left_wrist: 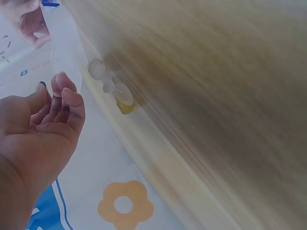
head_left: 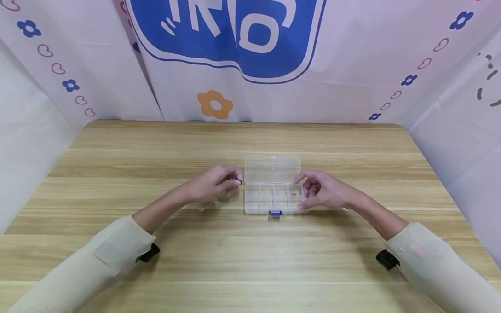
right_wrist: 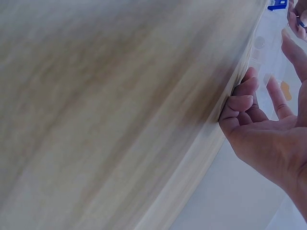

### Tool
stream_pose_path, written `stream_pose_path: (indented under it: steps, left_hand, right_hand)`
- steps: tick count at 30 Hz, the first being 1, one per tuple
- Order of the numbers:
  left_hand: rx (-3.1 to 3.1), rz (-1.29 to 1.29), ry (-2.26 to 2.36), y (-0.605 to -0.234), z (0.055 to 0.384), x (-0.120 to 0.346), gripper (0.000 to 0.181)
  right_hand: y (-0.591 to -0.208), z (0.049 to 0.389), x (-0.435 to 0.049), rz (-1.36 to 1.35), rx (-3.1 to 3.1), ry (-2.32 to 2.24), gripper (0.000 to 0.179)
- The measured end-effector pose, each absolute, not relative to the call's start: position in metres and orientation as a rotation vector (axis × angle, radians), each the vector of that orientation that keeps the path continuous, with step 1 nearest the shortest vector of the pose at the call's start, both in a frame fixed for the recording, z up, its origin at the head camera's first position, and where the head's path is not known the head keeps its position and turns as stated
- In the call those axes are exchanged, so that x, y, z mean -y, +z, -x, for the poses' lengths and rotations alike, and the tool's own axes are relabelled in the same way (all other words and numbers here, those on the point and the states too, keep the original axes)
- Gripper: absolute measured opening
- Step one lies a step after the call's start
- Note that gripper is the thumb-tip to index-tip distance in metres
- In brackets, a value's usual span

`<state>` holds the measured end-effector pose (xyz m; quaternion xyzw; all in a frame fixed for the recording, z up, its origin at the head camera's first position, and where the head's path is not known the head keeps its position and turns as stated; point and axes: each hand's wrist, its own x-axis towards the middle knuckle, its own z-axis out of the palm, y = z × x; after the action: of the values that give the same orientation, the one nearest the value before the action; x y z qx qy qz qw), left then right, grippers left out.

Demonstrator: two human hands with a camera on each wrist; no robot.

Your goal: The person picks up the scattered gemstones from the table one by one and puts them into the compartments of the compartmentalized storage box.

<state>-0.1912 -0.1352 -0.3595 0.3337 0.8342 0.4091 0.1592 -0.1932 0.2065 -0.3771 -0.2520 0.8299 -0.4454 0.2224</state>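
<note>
As forearms (head_left: 168,204) angle inward, hands (head_left: 214,183) (head_left: 330,190) flank the box (head_left: 253,211).

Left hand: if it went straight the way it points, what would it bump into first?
Probably the clear box, on its left side. In the head view, the left hand, pinching a dark bit, points that way. It might pass over; height is hard to judge.

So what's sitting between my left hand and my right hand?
The head view shows the clear divided box, lid open, between the right hand and the left hand, which pinches a small dark piece.
</note>
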Motion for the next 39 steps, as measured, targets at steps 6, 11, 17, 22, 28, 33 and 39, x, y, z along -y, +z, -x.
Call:
stream_pose_path:
  steps: [6,11,17,22,28,33,39]
  left_hand:
    - [-2.385,-0.945,1.146,-0.357,0.19,0.129,0.01]
    - [-2.382,-0.958,1.124,-0.356,0.19,0.123,0.012]
    - [-2.371,-0.96,1.122,-0.356,0.191,0.115,0.012]
    - [-2.362,-0.945,1.155,-0.356,0.191,0.11,0.011]
    - [-2.364,-0.942,1.175,-0.355,0.19,0.104,0.01]
    - [-2.373,-0.929,1.185,-0.355,0.191,0.099,0.009]
    - [-2.382,-0.933,1.179,-0.357,0.194,0.094,0.008]
  right_hand:
    - [-0.377,0.193,-0.206,0.698,-2.294,-1.226,0.053]
    - [-0.376,0.193,-0.206,0.705,-2.293,-1.226,0.054]
    - [-0.375,0.192,-0.206,0.722,-2.292,-1.223,0.054]
    - [-0.375,0.192,-0.206,0.715,-2.29,-1.225,0.054]
    - [-0.376,0.193,-0.206,0.716,-2.281,-1.232,0.054]
    - [-0.377,0.193,-0.206,0.706,-2.284,-1.228,0.054]
    - [-0.377,0.193,-0.207,0.704,-2.281,-1.236,0.054]
